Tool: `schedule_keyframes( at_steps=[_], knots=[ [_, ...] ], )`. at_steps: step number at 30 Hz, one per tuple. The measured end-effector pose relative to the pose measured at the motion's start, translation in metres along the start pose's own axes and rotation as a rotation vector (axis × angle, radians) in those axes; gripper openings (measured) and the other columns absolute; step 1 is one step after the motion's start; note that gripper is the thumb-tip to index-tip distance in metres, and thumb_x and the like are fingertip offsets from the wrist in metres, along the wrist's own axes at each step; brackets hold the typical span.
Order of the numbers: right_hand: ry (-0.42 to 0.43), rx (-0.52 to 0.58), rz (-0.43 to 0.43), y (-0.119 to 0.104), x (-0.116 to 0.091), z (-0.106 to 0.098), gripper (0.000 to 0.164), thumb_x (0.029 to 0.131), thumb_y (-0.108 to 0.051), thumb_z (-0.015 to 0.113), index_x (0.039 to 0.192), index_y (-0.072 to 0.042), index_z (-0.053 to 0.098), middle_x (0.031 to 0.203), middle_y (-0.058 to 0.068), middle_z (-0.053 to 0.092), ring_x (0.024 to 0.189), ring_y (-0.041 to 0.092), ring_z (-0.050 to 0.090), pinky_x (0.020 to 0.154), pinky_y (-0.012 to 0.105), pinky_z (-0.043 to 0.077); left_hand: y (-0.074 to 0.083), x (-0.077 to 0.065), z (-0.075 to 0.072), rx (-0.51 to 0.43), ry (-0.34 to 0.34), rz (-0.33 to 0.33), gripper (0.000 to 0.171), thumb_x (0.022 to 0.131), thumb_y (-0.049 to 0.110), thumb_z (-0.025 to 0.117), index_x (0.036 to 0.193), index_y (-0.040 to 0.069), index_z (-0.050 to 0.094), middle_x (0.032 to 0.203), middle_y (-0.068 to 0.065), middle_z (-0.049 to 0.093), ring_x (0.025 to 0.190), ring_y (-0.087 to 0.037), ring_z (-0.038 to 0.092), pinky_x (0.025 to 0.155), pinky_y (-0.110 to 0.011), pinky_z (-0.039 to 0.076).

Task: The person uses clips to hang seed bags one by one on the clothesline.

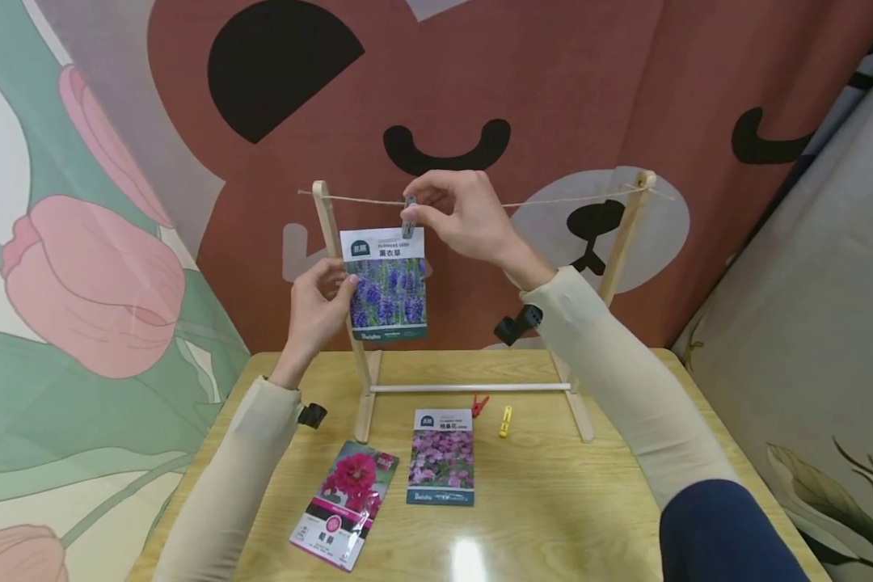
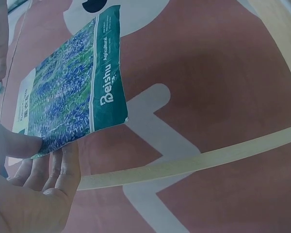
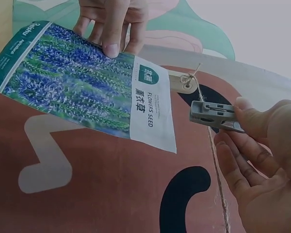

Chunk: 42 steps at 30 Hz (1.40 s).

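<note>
My left hand point(image 1: 314, 314) pinches a seed packet point(image 1: 385, 295) by its left edge, thumb in front and fingers behind. Purple-blue flowers cover the packet, with a white top band and a green bottom strip. It hangs upright in the air just under a thin twine line point(image 1: 367, 200). Between thumb and fingers, my right hand point(image 1: 469, 212) pinches a grey clothespin point(image 3: 213, 115) at its handle end. In the right wrist view the clothespin's jaws overlap the twine, with a gap showing between them and the packet's white top edge.
The twine is tied between the posts point(image 1: 624, 238) of a wooden stand with a white crossbar point(image 1: 473, 388). On the table point(image 1: 553, 501) lie a pink-flower packet point(image 1: 440, 461), a red-flower packet point(image 1: 345, 505), a red clothespin point(image 1: 478, 406) and a yellow clothespin point(image 1: 505, 422). A printed curtain point(image 1: 553, 73) hangs behind.
</note>
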State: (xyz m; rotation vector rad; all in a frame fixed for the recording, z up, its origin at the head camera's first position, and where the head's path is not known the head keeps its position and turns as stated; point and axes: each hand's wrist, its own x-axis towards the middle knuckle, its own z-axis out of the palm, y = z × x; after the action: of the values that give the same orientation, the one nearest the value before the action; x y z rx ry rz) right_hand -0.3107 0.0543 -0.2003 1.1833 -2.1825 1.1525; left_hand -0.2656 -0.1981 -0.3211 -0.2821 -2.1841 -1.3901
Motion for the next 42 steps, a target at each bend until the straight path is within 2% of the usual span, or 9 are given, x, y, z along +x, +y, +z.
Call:
schedule_keyframes(
  at_steps=[7,14,19,32,37,42],
  knots=[
    [-0.023,0.0,-0.007,-0.006,0.002,0.001,0.02,0.098,-0.018,0.08,0.114,-0.005,0.079,0.097,0.007,0.079,0.084,0.023,0.076,0.081,0.035,0.06,0.002,0.001,0.0,-0.007,0.0,-0.009,0.029,0.104,0.006,0.067,0.13,-0.007,0.067,0.114,-0.026,0.075,0.107,-0.037,0.074,0.098,-0.052,0.061],
    [0.001,-0.02,-0.045,-0.009,0.004,0.002,0.016,0.098,-0.015,0.079,0.109,-0.003,0.08,0.095,0.007,0.08,0.082,0.023,0.076,0.078,0.034,0.06,0.003,0.005,0.001,-0.006,0.003,0.012,0.026,0.104,0.005,0.067,0.127,-0.007,0.068,0.113,-0.026,0.076,0.104,-0.035,0.075,0.096,-0.05,0.061],
    [0.016,-0.041,-0.071,-0.011,0.007,0.001,0.014,0.098,-0.013,0.079,0.106,-0.002,0.081,0.093,0.007,0.08,0.079,0.023,0.076,0.074,0.033,0.06,0.003,0.006,0.001,0.012,0.001,0.03,0.029,0.105,0.006,0.066,0.13,-0.007,0.067,0.113,-0.026,0.074,0.104,-0.037,0.074,0.096,-0.052,0.061],
    [0.076,-0.042,-0.13,-0.018,0.014,-0.005,0.008,0.098,-0.012,0.079,0.1,-0.005,0.082,0.091,0.006,0.081,0.072,0.013,0.072,0.069,0.024,0.056,0.006,0.007,0.001,0.021,0.0,0.046,0.03,0.105,0.007,0.066,0.132,-0.007,0.066,0.114,-0.025,0.072,0.109,-0.039,0.072,0.1,-0.056,0.059],
    [0.072,-0.048,-0.129,-0.02,0.017,-0.005,0.009,0.098,-0.013,0.079,0.101,-0.005,0.082,0.091,0.005,0.08,0.07,0.009,0.07,0.068,0.025,0.055,0.007,0.009,0.001,0.013,-0.002,0.05,0.029,0.105,0.007,0.066,0.131,-0.006,0.067,0.113,-0.026,0.072,0.109,-0.04,0.073,0.1,-0.055,0.059],
    [0.078,-0.076,-0.152,-0.021,0.021,-0.005,0.009,0.099,-0.013,0.078,0.101,-0.005,0.082,0.092,0.006,0.08,0.071,0.012,0.07,0.069,0.027,0.056,0.01,0.01,0.0,0.006,-0.003,0.046,0.03,0.105,0.007,0.066,0.132,-0.006,0.067,0.115,-0.026,0.072,0.11,-0.039,0.072,0.102,-0.055,0.058]
  ],
)
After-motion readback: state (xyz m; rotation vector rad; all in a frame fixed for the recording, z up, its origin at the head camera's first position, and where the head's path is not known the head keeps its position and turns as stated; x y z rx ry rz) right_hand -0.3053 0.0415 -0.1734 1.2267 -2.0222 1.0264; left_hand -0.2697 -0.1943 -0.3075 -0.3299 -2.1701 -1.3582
